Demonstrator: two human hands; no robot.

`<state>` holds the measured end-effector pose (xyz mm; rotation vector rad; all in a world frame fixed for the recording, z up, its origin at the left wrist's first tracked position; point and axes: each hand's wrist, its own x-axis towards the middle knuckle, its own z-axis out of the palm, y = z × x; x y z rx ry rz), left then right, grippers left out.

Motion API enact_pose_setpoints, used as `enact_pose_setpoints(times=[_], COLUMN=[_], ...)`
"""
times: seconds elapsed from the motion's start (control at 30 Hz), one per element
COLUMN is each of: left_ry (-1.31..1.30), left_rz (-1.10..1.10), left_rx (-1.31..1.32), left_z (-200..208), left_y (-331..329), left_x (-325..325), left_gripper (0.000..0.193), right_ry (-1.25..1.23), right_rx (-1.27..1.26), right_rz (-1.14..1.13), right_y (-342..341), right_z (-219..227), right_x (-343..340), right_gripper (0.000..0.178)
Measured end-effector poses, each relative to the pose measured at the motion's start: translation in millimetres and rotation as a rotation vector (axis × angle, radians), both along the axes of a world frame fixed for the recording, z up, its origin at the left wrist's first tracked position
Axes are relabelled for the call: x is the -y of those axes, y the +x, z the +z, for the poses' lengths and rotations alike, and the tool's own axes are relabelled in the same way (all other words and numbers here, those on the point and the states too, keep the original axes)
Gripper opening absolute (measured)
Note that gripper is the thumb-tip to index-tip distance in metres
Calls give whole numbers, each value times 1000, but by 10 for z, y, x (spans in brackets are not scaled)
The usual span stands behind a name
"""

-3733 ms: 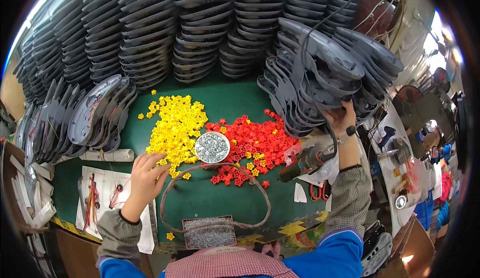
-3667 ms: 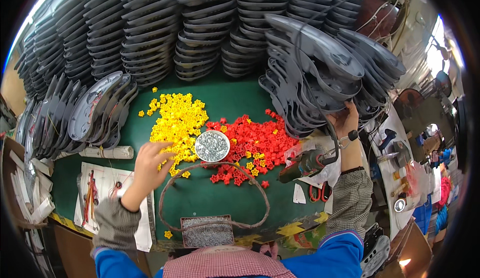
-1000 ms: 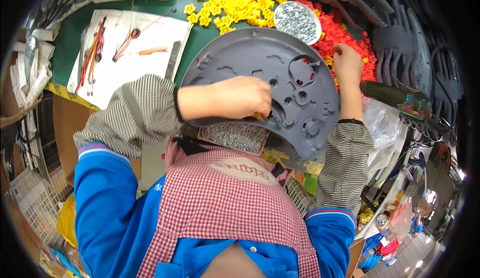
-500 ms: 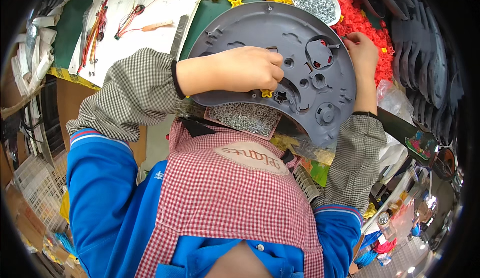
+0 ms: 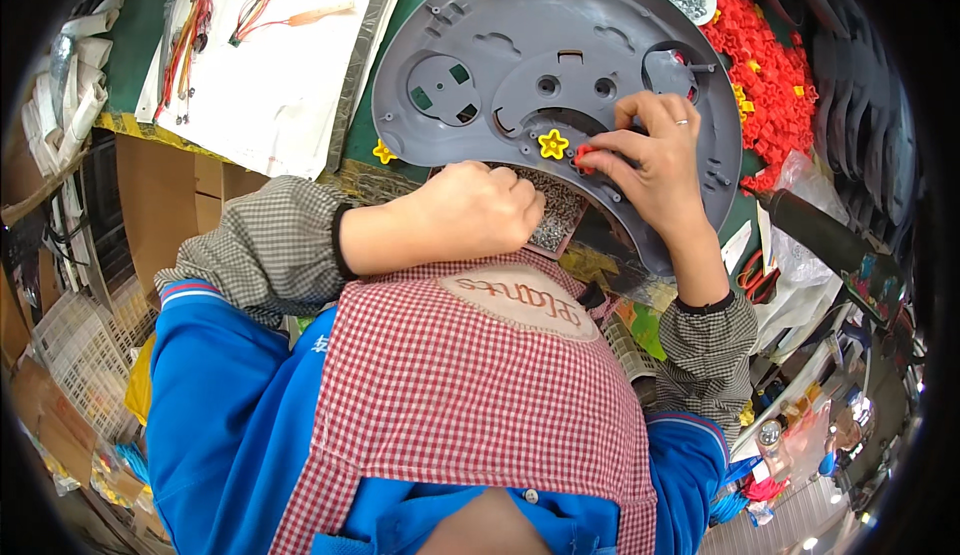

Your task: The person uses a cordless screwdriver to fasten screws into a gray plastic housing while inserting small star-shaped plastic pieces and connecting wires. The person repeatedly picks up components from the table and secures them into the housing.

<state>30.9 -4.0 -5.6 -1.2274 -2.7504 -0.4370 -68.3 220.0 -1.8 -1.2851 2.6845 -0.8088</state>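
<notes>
Head view: the right hand [image 5: 655, 160], thumb and forefinger clamped on a red piece [image 5: 583, 159], was nearer the yellow star [image 5: 553, 144], which lay just left of that piece on the grey panel [image 5: 520, 15]. The left hand [image 5: 485, 207] was curled, its contents indiscernible, by the screw tray [image 5: 560, 217]. The panel stretched left to right; green table [image 5: 125, 75] showed around it, a red heap [image 5: 765, 75] crowding its right.

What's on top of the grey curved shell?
On the grey shell, a yellow star piece sits near the concave edge. The right hand holds a red piece beside it; the surface behind that hand is covered.
</notes>
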Motion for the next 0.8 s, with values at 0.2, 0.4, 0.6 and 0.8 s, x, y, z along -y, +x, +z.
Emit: enact_pose_setpoints(times=[0.2, 0.4, 0.6, 0.8], left_ry=[-7, 324, 142, 160], left_rz=[25, 65, 123, 3], left_rx=[30, 295, 291, 283], left_z=[-46, 243, 8, -68], left_y=[22, -435, -891, -943], left_x=[-77, 99, 53, -11], left_gripper=[7, 6, 9, 9], right_ry=[58, 14, 33, 35], right_rx=[57, 62, 79, 29], right_rz=[-55, -73, -88, -71], right_y=[26, 54, 54, 63], right_z=[18, 27, 41, 33], right_x=[-5, 25, 2, 32], right_gripper=[20, 17, 14, 10])
